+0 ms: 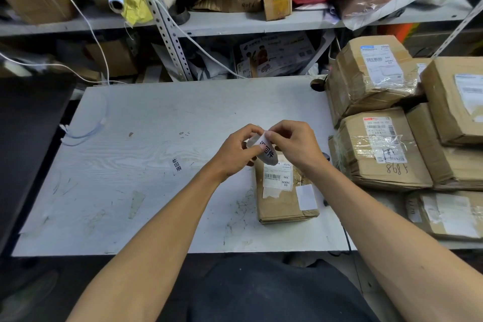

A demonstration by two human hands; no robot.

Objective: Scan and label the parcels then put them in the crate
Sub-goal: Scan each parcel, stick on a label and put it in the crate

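Observation:
A small brown cardboard parcel lies on the white table, right of centre, with a barcode shipping label on its top. Just above its far end, both hands hold a white sticker label with black printed characters. My left hand pinches the label's left side. My right hand pinches its upper right edge with thumb and fingertips. The label is curled between the two hands. No crate is in view.
A stack of several taped cardboard parcels fills the table's right side. A small printed sticker lies on the table to the left. Cluttered metal shelves with boxes and bags stand behind. White cables hang at left.

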